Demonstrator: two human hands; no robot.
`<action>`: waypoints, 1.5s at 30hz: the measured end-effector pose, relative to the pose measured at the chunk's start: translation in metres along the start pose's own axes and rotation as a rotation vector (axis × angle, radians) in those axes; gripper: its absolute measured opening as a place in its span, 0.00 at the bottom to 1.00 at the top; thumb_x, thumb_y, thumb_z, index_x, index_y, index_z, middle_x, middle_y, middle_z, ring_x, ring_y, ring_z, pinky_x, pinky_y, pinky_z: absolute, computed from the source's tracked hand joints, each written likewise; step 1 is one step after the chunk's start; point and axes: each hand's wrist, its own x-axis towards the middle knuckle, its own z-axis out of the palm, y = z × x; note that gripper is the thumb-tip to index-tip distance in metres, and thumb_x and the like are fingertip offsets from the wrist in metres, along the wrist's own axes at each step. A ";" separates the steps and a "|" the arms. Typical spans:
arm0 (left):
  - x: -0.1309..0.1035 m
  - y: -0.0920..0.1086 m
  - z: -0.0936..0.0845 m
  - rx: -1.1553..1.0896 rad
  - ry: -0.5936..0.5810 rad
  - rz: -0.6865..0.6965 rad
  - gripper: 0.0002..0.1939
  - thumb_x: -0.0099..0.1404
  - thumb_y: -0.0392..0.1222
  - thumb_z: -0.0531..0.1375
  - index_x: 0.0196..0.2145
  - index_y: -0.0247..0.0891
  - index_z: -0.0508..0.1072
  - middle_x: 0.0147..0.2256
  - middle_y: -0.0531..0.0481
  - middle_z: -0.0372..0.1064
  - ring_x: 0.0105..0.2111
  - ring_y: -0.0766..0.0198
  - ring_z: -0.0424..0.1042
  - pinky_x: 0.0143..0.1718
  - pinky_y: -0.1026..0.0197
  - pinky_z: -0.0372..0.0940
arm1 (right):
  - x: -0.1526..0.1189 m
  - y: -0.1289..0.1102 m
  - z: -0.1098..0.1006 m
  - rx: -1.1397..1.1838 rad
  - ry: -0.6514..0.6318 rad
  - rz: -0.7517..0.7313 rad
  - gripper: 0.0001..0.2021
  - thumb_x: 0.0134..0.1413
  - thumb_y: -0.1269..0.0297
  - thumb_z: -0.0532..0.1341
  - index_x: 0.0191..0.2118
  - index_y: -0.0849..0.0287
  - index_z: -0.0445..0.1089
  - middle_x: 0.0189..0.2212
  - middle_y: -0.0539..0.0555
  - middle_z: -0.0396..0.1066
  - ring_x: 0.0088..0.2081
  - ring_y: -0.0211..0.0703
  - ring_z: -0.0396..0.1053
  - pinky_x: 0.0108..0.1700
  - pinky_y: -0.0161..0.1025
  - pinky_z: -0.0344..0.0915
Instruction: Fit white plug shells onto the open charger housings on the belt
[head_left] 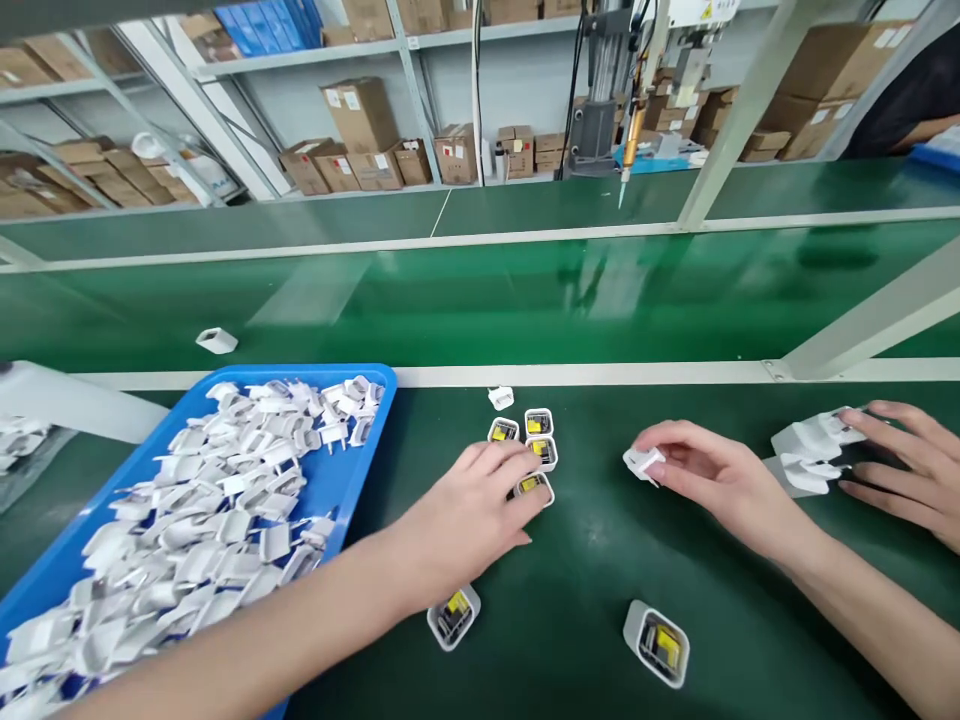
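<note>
Plug cap (642, 462) is pinched by the right hand (705, 478) over the workbench (585, 580). The left hand (480, 500), fingers curled, partly covers 1 housing (538, 487) toward the far edge (I cannot tell whether it grips). Leftward, a blue tray (300, 370) heaped with white pieces (225, 490) reaches that edge.

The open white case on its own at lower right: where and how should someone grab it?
Probably from above, pinching the white case by two opposite outer walls. Its open side faces up, exposing a yellow part, so gripping outside avoids that; standing apart leaves room for fingers.
</note>
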 end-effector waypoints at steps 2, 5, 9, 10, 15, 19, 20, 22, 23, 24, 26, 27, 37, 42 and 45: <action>0.001 0.008 0.013 0.047 0.081 0.011 0.09 0.71 0.33 0.57 0.48 0.37 0.72 0.52 0.41 0.69 0.58 0.48 0.64 0.57 0.46 0.64 | 0.001 0.009 -0.003 -0.034 -0.031 0.027 0.17 0.59 0.48 0.65 0.47 0.54 0.75 0.43 0.56 0.74 0.42 0.46 0.72 0.44 0.42 0.72; 0.007 0.019 0.020 0.069 0.141 0.015 0.09 0.72 0.31 0.53 0.44 0.36 0.72 0.48 0.42 0.71 0.52 0.52 0.69 0.52 0.49 0.67 | 0.002 0.017 -0.002 -0.069 -0.048 0.018 0.20 0.62 0.48 0.63 0.54 0.52 0.70 0.44 0.56 0.74 0.43 0.48 0.73 0.46 0.44 0.73; 0.026 0.035 0.022 -0.033 0.136 -0.013 0.07 0.73 0.39 0.56 0.46 0.36 0.71 0.46 0.44 0.72 0.44 0.55 0.72 0.46 0.50 0.69 | -0.005 0.018 0.001 -0.127 0.010 -0.077 0.18 0.67 0.53 0.60 0.58 0.49 0.62 0.46 0.55 0.72 0.47 0.46 0.73 0.50 0.46 0.74; 0.033 0.039 0.023 -0.076 0.118 -0.029 0.08 0.73 0.40 0.56 0.47 0.36 0.70 0.46 0.44 0.72 0.43 0.55 0.72 0.46 0.50 0.70 | -0.008 0.016 0.001 -0.148 0.021 -0.110 0.18 0.67 0.55 0.59 0.58 0.48 0.60 0.47 0.54 0.72 0.48 0.45 0.73 0.51 0.46 0.73; 0.068 0.053 0.029 -0.303 -0.063 -0.167 0.15 0.68 0.39 0.62 0.51 0.37 0.67 0.45 0.46 0.71 0.43 0.54 0.73 0.44 0.50 0.71 | -0.018 -0.001 -0.010 -0.258 -0.013 -0.264 0.14 0.68 0.63 0.59 0.56 0.49 0.61 0.46 0.53 0.70 0.41 0.40 0.73 0.41 0.39 0.74; 0.079 0.056 0.032 -0.463 -0.221 -0.303 0.12 0.68 0.44 0.60 0.47 0.40 0.67 0.40 0.51 0.71 0.34 0.57 0.74 0.33 0.54 0.70 | -0.020 -0.017 -0.017 -0.448 -0.179 -0.345 0.10 0.67 0.68 0.59 0.51 0.53 0.65 0.42 0.52 0.70 0.36 0.37 0.68 0.36 0.36 0.69; 0.081 0.056 0.032 -0.469 -0.225 -0.313 0.11 0.68 0.43 0.60 0.46 0.41 0.67 0.40 0.52 0.70 0.34 0.57 0.74 0.33 0.54 0.69 | -0.020 -0.019 -0.017 -0.488 -0.218 -0.371 0.09 0.67 0.68 0.59 0.51 0.54 0.65 0.42 0.53 0.70 0.37 0.37 0.68 0.37 0.36 0.69; 0.083 0.057 0.031 -0.467 -0.210 -0.314 0.09 0.67 0.41 0.59 0.45 0.41 0.67 0.40 0.52 0.70 0.36 0.57 0.74 0.34 0.54 0.68 | -0.021 -0.019 -0.015 -0.570 -0.267 -0.411 0.08 0.68 0.68 0.58 0.51 0.56 0.65 0.41 0.54 0.70 0.39 0.39 0.68 0.39 0.37 0.68; 0.085 0.058 0.031 -0.473 -0.205 -0.317 0.08 0.66 0.41 0.58 0.43 0.41 0.67 0.40 0.52 0.69 0.37 0.57 0.73 0.34 0.54 0.68 | -0.021 -0.018 -0.013 -0.620 -0.276 -0.422 0.07 0.68 0.68 0.57 0.50 0.57 0.65 0.41 0.54 0.69 0.39 0.40 0.67 0.39 0.38 0.68; 0.086 0.058 0.030 -0.484 -0.203 -0.326 0.07 0.66 0.42 0.58 0.42 0.41 0.67 0.40 0.52 0.69 0.37 0.57 0.73 0.33 0.55 0.67 | -0.021 -0.017 -0.010 -0.675 -0.277 -0.426 0.07 0.68 0.68 0.56 0.49 0.58 0.65 0.41 0.55 0.69 0.39 0.41 0.67 0.39 0.39 0.68; 0.088 0.058 0.031 -0.503 -0.199 -0.353 0.06 0.65 0.43 0.58 0.39 0.40 0.66 0.38 0.52 0.68 0.36 0.58 0.72 0.31 0.55 0.66 | -0.020 -0.014 -0.008 -0.765 -0.274 -0.414 0.06 0.68 0.68 0.56 0.48 0.59 0.66 0.39 0.55 0.69 0.38 0.42 0.66 0.38 0.40 0.67; 0.087 0.057 0.031 -0.506 -0.198 -0.356 0.05 0.65 0.42 0.58 0.39 0.40 0.66 0.38 0.52 0.68 0.36 0.58 0.72 0.31 0.55 0.66 | -0.020 -0.013 -0.007 -0.785 -0.281 -0.409 0.06 0.68 0.68 0.56 0.48 0.59 0.66 0.39 0.55 0.69 0.37 0.42 0.66 0.37 0.40 0.66; 0.070 0.052 0.037 -0.589 -0.029 -0.362 0.37 0.61 0.51 0.67 0.62 0.42 0.56 0.58 0.45 0.60 0.53 0.52 0.67 0.45 0.52 0.68 | -0.029 -0.022 -0.021 -0.896 -0.227 -0.489 0.09 0.69 0.69 0.56 0.52 0.59 0.66 0.40 0.56 0.69 0.38 0.41 0.67 0.37 0.39 0.66; 0.090 0.060 0.040 -0.511 -0.090 -0.378 0.12 0.66 0.46 0.64 0.41 0.37 0.68 0.42 0.48 0.69 0.42 0.54 0.69 0.42 0.52 0.66 | -0.024 -0.020 -0.014 -0.971 -0.277 -0.479 0.09 0.70 0.68 0.54 0.51 0.58 0.69 0.41 0.56 0.67 0.39 0.42 0.67 0.37 0.39 0.66; 0.093 0.057 0.039 -0.539 -0.099 -0.334 0.06 0.67 0.38 0.62 0.40 0.37 0.69 0.41 0.49 0.69 0.42 0.56 0.69 0.41 0.54 0.65 | -0.020 -0.021 -0.013 -0.918 -0.299 -0.472 0.08 0.70 0.66 0.55 0.49 0.57 0.70 0.42 0.56 0.67 0.40 0.42 0.67 0.39 0.39 0.67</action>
